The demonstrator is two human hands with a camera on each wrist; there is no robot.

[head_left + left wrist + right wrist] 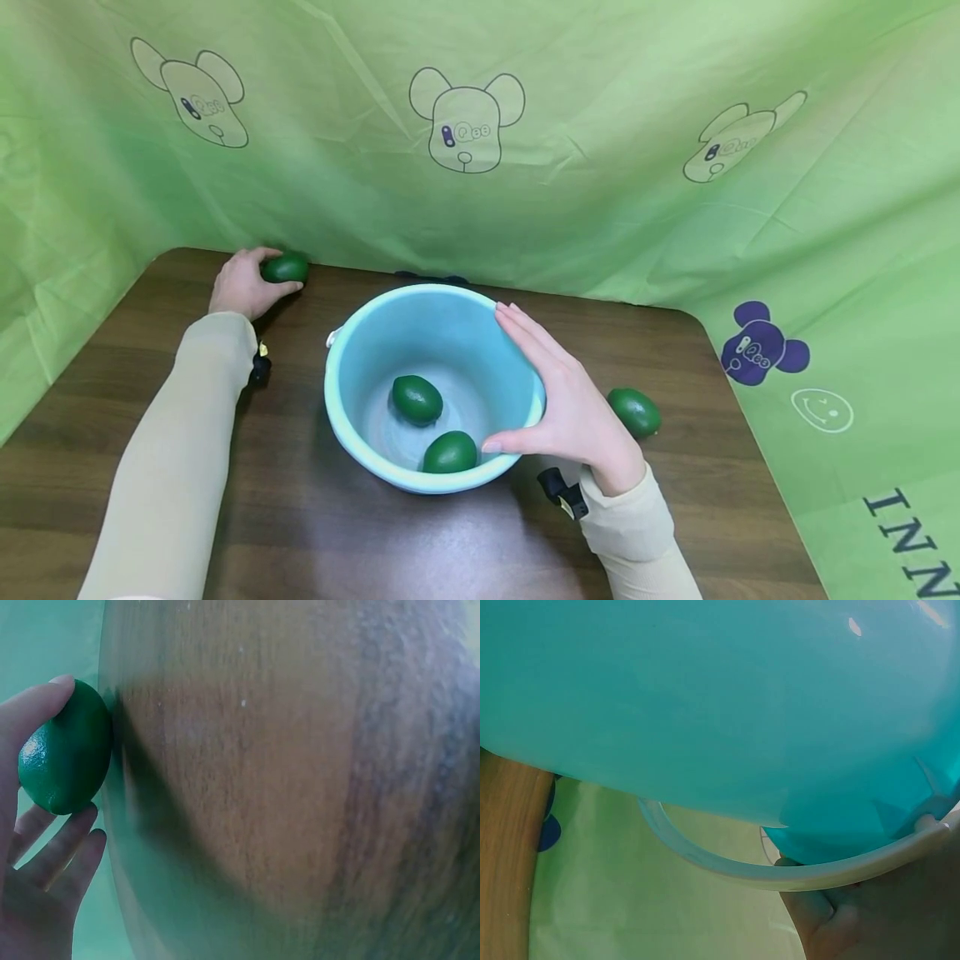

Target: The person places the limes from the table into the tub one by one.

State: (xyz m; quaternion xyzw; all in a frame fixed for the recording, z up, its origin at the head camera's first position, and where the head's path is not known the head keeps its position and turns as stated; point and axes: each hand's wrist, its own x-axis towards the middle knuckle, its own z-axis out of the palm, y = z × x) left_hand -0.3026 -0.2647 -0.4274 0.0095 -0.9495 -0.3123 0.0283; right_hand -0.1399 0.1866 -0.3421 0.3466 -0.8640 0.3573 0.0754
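Observation:
At the far left edge of the table, my left hand (243,282) grips a dark green lime (287,267). In the left wrist view the thumb lies over one end of that lime (71,750), with fingers at the other. My right hand (566,396) holds the right side of a light blue bucket (352,417), thumb over the near rim and fingertips at the far rim. Inside it lie two limes: one lime (417,400) near the middle, another lime (450,452) by the near wall. The bucket wall (667,697) fills much of the right wrist view.
One more lime (633,412) sits on the wooden table (292,517), right of my right wrist. A pale curved handle (727,874) crosses the right wrist view. Green printed cloth (585,167) hangs behind the table and along its sides.

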